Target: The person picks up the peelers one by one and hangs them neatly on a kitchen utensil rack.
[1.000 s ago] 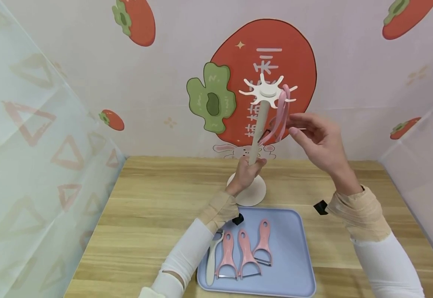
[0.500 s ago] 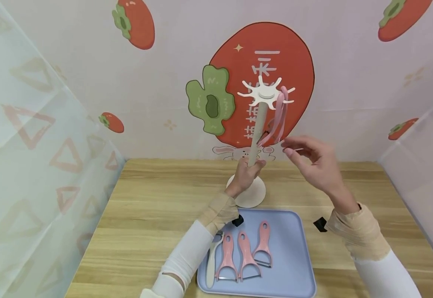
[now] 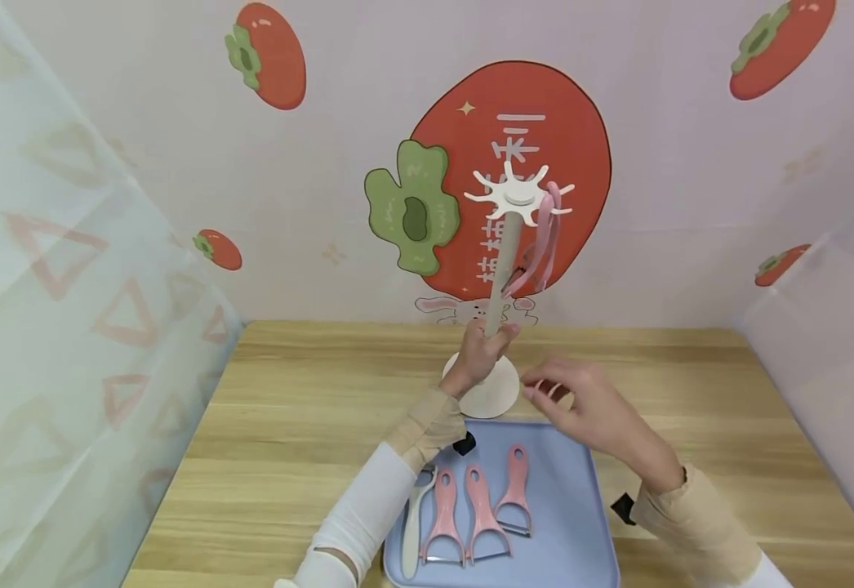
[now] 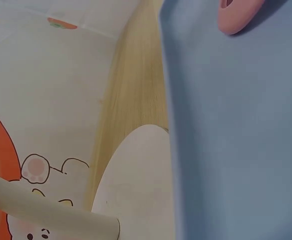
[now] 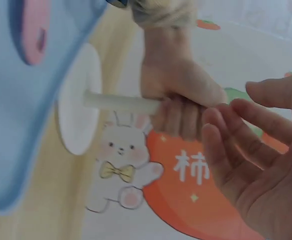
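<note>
My left hand (image 3: pixel 480 351) grips the pole of a white rotating hook stand (image 3: pixel 518 193), with fingers wrapped round it in the right wrist view. Pink Y-shaped peelers (image 3: pixel 544 237) hang from hooks on the stand's right side; they overlap, so their number is unclear. Nothing is held in my right hand (image 3: pixel 581 404), which is in the air right of the round base (image 3: pixel 489 394), its fingers loosely bent. Below lies a blue tray (image 3: pixel 567 523) with three pink peelers, among them a left one (image 3: pixel 444 508), a middle one (image 3: pixel 480 506) and a right one (image 3: pixel 518 474). A white peeler (image 3: pixel 412 531) lies left of them.
The wooden table (image 3: pixel 302 408) carries both stand and tray. Behind it is a wall (image 3: pixel 324 204) printed with red fruit and a rabbit. Fabric side panels (image 3: pixel 89 367) border the table. Each wrist has a small black piece (image 3: pixel 624 509) at its wrap.
My right hand has moved down and left, from beside the hanging peelers to near the stand's base. My left hand stays on the pole. The view has tilted slightly upward.
</note>
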### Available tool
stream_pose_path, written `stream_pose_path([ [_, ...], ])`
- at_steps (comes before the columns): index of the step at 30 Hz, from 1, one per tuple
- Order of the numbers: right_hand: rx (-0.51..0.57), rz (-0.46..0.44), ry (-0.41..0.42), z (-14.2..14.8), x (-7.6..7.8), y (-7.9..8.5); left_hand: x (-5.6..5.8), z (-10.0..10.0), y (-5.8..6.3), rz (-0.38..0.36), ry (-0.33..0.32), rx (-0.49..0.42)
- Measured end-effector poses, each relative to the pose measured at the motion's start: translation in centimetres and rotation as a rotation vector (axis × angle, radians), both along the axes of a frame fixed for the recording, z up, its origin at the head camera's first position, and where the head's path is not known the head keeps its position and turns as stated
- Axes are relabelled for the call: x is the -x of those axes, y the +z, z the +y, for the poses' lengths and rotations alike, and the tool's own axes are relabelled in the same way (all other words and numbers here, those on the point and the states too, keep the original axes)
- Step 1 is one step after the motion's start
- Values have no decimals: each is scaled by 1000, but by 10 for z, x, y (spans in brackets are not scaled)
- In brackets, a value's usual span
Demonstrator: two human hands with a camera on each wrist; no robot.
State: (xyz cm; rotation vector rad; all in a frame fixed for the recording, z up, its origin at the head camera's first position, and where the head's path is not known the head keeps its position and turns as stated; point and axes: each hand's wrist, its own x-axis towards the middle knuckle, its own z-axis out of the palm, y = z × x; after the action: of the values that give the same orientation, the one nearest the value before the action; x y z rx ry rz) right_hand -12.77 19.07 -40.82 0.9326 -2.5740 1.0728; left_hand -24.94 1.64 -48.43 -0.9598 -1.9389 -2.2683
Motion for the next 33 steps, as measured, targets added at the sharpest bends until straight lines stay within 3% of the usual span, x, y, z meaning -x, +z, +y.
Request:
stream_pose_path([
  [5, -144, -188, 25, -9, -16, -26, 1, 1, 1, 11, 12, -4],
  [9, -174, -272, 31, -13, -23, -38, 2, 1, 3, 11, 14, 2],
  [19, -193, -303, -34, -20, -29, -48, 2, 0, 0, 33, 12, -4],
  [26, -275, -253, -115, -24, -32, -58, 5, 1, 1, 41, 5, 5],
  [33, -295, -319, -62, -31, -34, -74, 4, 0, 0, 29, 6, 4],
])
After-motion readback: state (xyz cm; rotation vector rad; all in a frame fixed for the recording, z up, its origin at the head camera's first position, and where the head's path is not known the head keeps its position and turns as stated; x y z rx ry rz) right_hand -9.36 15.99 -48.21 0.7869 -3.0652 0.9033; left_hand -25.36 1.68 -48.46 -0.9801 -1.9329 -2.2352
